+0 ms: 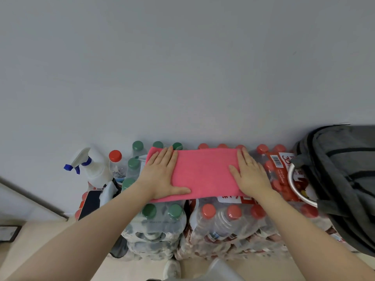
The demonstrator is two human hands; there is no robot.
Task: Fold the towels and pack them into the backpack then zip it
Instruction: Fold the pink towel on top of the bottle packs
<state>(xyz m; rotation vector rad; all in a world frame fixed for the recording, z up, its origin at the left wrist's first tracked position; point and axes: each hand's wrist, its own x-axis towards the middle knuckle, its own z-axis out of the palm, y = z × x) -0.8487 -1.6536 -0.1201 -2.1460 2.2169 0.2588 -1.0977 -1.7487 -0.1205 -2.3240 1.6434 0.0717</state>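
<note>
1. Left hand (162, 175): flat, fingers straight and spread, palm pressing down on the left end of the pink towel (205, 175). Grips nothing.
2. Right hand (250, 175): same pose, flat on the towel's right end, thumb pointing inward. Ring on one finger.
3. Pink towel: folded into a long rectangle, lying across the caps of shrink-wrapped bottle packs, against the wall (182, 67).
4. Under the towel's left part: green-capped bottle pack (158, 226). Under its right part and running on to the right: red-capped bottle pack (229, 224).
5. Grey backpack (341, 179): far right, on the red-capped packs, well apart from the towel. Cannot tell if the zip is open.
6. Metal bowl (294, 189): rim showing just beside the backpack's left edge, partly covered by it.
7. Left of the packs: white spray bottle (91, 167) with blue trigger, a red-capped bottle (115, 159) beside it, a dark phone (90, 203) below them.
</note>
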